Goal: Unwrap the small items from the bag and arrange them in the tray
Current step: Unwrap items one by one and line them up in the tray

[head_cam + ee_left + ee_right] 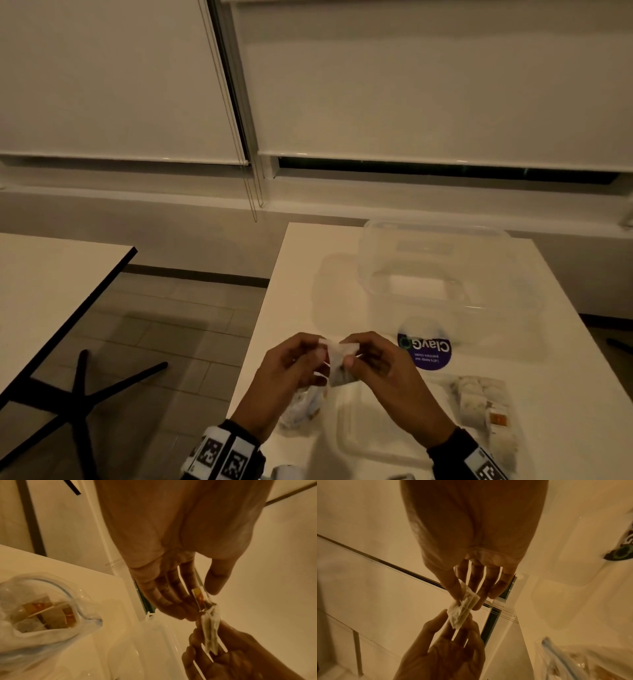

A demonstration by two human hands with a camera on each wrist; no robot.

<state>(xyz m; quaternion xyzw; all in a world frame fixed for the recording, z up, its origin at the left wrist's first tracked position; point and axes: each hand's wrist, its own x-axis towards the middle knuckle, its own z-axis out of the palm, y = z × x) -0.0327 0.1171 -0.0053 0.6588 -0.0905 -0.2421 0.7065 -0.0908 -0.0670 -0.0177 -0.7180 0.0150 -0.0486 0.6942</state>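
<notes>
Mid-unwrap: left hand [291, 363] and right hand [373, 359] both pinching one small wrapped packet [337, 356], held above tray [359, 442]. Next, probably: peel wrapper apart, set contents in tray beside row already there.

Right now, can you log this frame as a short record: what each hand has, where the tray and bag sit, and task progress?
left hand: pinches the small wrapped item
right hand: pinches the same item from the other side
item height: held above the table
tray: clear, below the hands
bag: on the table, packets visible inside
progress: item not yet in the tray
</notes>
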